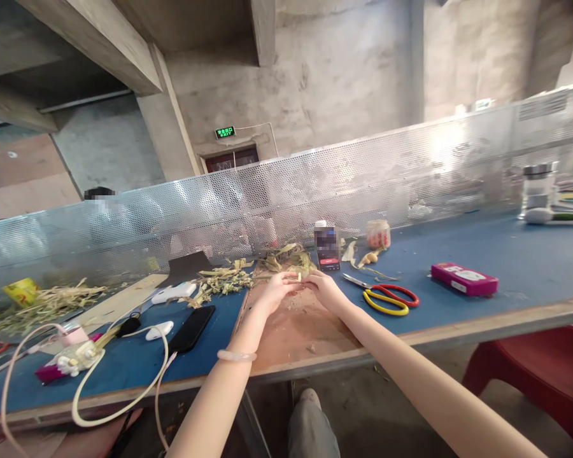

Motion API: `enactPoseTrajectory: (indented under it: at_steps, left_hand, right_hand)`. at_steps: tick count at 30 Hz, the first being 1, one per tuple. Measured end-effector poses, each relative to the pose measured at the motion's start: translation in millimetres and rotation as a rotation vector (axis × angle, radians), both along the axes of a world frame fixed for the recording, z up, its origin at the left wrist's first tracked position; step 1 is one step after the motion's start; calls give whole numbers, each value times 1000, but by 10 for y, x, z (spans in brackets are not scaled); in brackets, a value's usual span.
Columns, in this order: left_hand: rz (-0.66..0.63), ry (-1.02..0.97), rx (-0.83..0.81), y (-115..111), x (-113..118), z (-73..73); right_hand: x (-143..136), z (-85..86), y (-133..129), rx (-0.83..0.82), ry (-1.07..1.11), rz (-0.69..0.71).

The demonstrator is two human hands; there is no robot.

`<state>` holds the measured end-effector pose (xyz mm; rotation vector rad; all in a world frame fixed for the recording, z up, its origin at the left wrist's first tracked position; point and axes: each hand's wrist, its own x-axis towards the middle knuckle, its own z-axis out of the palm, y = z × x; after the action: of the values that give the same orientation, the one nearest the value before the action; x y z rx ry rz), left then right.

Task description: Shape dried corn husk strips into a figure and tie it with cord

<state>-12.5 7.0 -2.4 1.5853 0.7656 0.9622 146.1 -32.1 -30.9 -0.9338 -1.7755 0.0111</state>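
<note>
My left hand and my right hand meet over a brown board on the blue table. Their fingertips are closed together around a small pale yellowish piece, possibly plant matter; its exact kind is too small to make out. Just beyond my fingers lies a heap of dry leaves and stalks. Scissors with one red and one yellow handle rest to the right of my right hand, not touched. A phone with its screen lit stands upright behind my right hand.
Left are dried stems, a black phone, looped cables and a white earphone case. Right are a jar, a magenta box and a clear bottle. A perforated metal screen runs behind. A red chair stands below.
</note>
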Motion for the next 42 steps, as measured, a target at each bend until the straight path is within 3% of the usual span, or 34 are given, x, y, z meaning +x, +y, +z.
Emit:
enactPoseTrajectory:
  at_steps: [10,42]
  left_hand:
    - [-133,-25,-123,-6,-29,28]
    - [-77,-165,-224,-27,-4,78]
  right_hand:
    - [-17,35,-57,33,3,2]
    - [-12,-7,-37,117,-136,-77]
